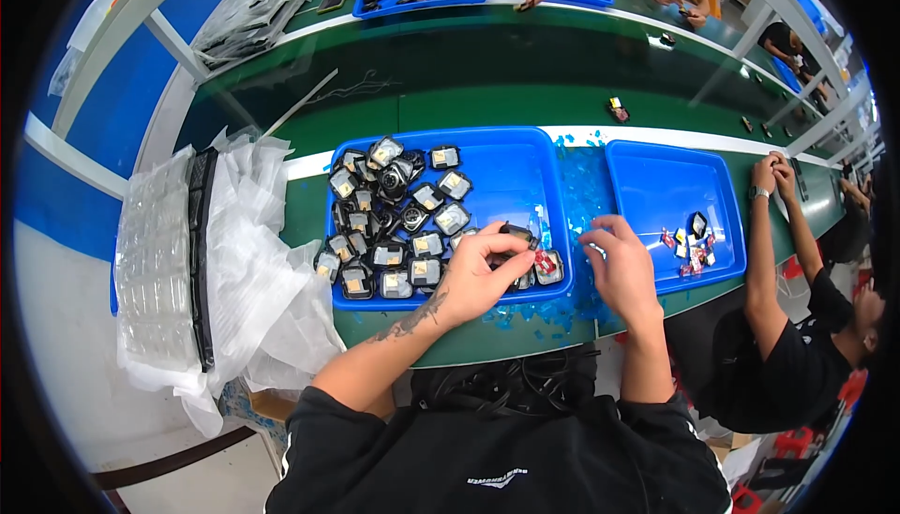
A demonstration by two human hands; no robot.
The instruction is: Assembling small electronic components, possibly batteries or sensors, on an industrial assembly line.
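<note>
A black cloth shirt (pixel 403 458) sits foremost; the left hand (pixel 476 284) pinches a small black plastic casing (pixel 517 231); the right hand's (pixel 623 272) grip I cannot tell.

The left hand (pixel 480 275) is set in a pinch, the right hand (pixel 621 266) loosely curled nearby.
</note>
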